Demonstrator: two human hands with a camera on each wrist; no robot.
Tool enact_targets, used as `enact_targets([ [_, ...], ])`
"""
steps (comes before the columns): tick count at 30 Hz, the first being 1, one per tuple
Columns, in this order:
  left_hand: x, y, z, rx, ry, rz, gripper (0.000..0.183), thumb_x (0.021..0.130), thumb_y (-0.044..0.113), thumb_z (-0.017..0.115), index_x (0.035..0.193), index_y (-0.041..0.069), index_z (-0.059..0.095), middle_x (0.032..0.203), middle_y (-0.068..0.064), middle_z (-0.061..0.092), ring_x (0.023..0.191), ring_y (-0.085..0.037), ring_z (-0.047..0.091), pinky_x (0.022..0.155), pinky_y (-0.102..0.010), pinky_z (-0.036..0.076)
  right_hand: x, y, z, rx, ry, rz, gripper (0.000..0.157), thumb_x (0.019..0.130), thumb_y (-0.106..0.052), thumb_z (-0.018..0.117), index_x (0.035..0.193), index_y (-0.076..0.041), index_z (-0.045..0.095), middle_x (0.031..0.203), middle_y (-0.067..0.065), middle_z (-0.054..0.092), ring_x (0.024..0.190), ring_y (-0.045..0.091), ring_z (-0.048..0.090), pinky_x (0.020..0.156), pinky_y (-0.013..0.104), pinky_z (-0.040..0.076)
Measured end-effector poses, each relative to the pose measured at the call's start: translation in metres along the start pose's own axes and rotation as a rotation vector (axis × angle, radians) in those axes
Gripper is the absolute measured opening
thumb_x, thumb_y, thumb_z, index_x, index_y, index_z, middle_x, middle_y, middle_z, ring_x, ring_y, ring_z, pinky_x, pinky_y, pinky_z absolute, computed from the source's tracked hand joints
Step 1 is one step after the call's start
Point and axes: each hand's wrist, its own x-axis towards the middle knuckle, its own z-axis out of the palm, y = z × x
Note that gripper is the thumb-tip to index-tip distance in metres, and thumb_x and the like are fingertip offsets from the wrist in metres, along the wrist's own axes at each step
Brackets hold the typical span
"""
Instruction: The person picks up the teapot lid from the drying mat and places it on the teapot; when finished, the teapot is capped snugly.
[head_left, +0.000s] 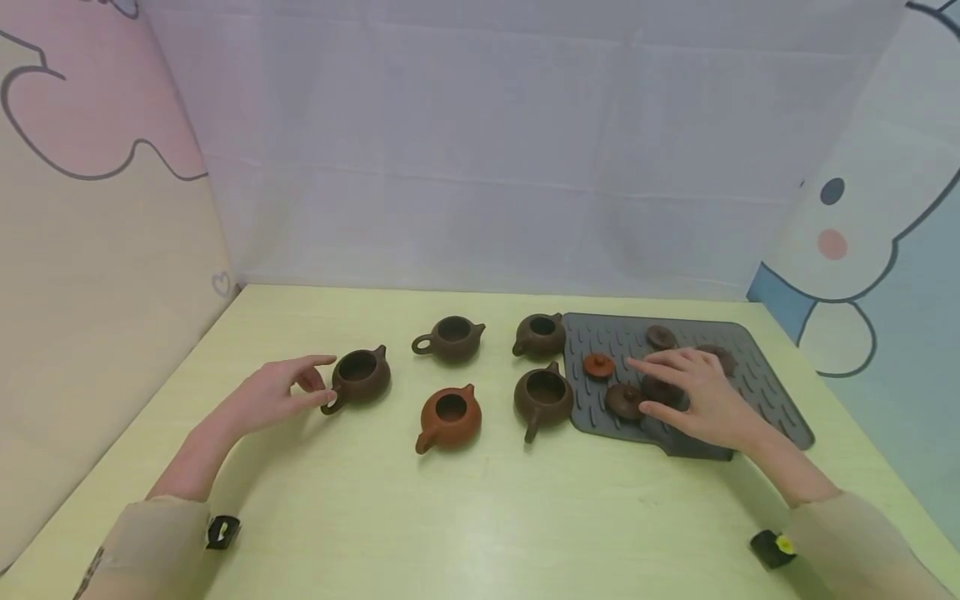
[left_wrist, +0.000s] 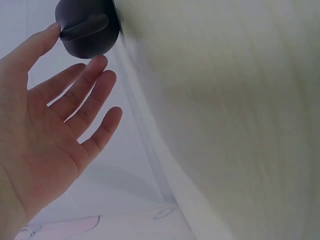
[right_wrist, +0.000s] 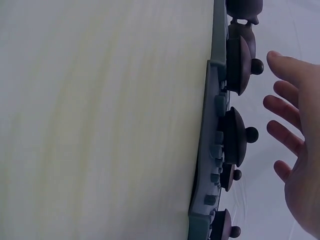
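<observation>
Left hand (head_left: 276, 392) first: the thumb touches the handle (left_wrist: 86, 28) of the leftmost dark teapot (head_left: 372, 386), but the other fingers are loosely spread, not wrapped around anything. Right hand (head_left: 705, 398) has its fingers fanned out wide over the lids, holding nothing; on the right wrist view the thumb sits just beside the nearest lid's knob (right_wrist: 257, 66) with a gap between.

If it's a lid pickup, which is how it looks, the tidy way would be thumb and index pinching that knob straight from above, other fingers lifted so they don't knock the neighbours. On the left, a light pinch on the handle should be plenty; shoving with the thumb could spin the pot.

Pose-wise, both forearms angle inward from the near corners, sleeves at the forearms. Right palm faces down over the lids; left hand comes in from the side.

Further out: the lids lie on a grey mat (head_left: 776, 404), including a reddish lid (head_left: 599, 367). Four more lidless pots, one of them a reddish teapot (head_left: 459, 429), stand between the left-hand pot and the mat on the pale table (head_left: 450, 525).
</observation>
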Motion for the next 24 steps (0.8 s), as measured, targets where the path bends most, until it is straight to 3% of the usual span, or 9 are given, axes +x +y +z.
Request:
enact_targets([
  [5,-0.002,-0.004,0.0,-0.039,-0.031,-0.02,0.056,0.089,0.03,0.073,0.136,0.004,0.056,0.084,0.012,0.069,0.081,-0.003,0.063,0.073,-0.024,0.049,0.002,0.0,0.002,-0.001,0.001,-0.029,0.047,0.079,-0.024,0.081,0.124,-0.015,0.069,0.113,0.006,0.069,0.105,0.027,0.055,0.093,0.06,0.028],
  [13,-0.005,-0.004,0.0,-0.088,-0.05,-0.02,0.055,0.09,0.028,0.073,0.136,0.005,0.056,0.085,0.013,0.073,0.085,-0.003,0.068,0.08,-0.028,0.051,0.007,-0.001,0.004,-0.019,0.03,-0.075,0.03,0.075,-0.018,0.083,0.104,-0.02,0.078,0.099,-0.001,0.073,0.097,0.022,0.058,0.091,0.055,0.03],
  [24,-0.005,-0.003,-0.002,-0.181,-0.094,-0.04,0.057,0.091,0.027,0.072,0.139,0.003,0.052,0.088,0.006,0.075,0.085,-0.007,0.07,0.08,-0.024,0.049,0.011,-0.004,0.008,0.025,0.011,-0.022,0.023,0.079,-0.011,0.08,0.098,-0.023,0.076,0.092,-0.007,0.072,0.094,0.021,0.058,0.091,0.055,0.03],
])
